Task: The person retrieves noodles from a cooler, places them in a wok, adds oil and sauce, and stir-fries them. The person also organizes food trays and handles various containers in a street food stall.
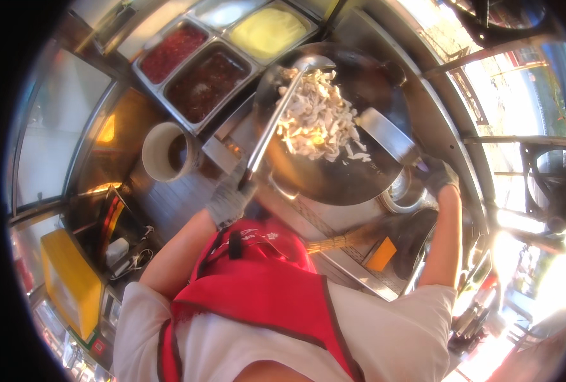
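My left hand [231,193], in a grey glove, grips the handle of a long metal ladle [279,114]. The bowl of the ladle rests at the far side of a heap of pale sliced food [314,117], some kind of meat or mushroom strips. My right hand [438,175], also gloved, holds a wide metal spatula [389,136] by its handle, the blade reaching to the right edge of the heap. Both tools are inside a large dark wok [359,184], which holds the strips and some yellowish bits.
Beyond the wok at left stand metal pans with dark red sauce [206,83], chopped red condiment [174,51] and a pale yellow substance [269,31]. A white bucket [161,152] is left of my left hand. A straw brush [333,242] and orange block [381,254] lie nearer me.
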{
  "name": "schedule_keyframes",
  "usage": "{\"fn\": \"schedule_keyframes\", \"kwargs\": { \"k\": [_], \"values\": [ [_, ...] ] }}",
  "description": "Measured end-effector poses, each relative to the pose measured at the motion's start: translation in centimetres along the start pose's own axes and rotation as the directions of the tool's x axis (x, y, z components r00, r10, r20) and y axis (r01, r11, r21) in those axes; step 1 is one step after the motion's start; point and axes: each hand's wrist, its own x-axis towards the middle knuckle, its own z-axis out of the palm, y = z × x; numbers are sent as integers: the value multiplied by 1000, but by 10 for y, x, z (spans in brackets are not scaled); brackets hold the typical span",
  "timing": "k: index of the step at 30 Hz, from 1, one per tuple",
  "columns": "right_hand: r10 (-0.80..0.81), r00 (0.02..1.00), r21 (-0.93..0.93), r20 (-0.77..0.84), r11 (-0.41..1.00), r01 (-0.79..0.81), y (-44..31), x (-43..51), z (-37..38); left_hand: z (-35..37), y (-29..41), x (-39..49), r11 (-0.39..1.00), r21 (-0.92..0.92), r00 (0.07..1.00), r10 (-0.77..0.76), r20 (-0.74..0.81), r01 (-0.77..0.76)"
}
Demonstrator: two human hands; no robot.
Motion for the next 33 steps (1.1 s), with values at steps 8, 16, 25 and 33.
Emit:
{"fn": "schedule_keyframes", "kwargs": {
  "k": [8, 16, 25, 33],
  "values": [
    [-149, 987, 78, -55, 985, 153, -94, 39, 106, 6, 24, -21, 944, -243, 965, -179, 190, 223],
    [-1, 975, -35, 222, 999, 9, -24, -46, 31, -20, -1, -54, 992, -41, 989, -115, 95, 119],
    [-259, 941, 902, -217, 315, 294, -160, 54, 162, 12, -13, -26, 994, -91, 996, 59, 65, -53],
    [-271, 881, 771, 387, -429, -470, -141, -43, 140, 11, -2, -13, 994, -105, 993, 11, 115, 1]
  ]
}}
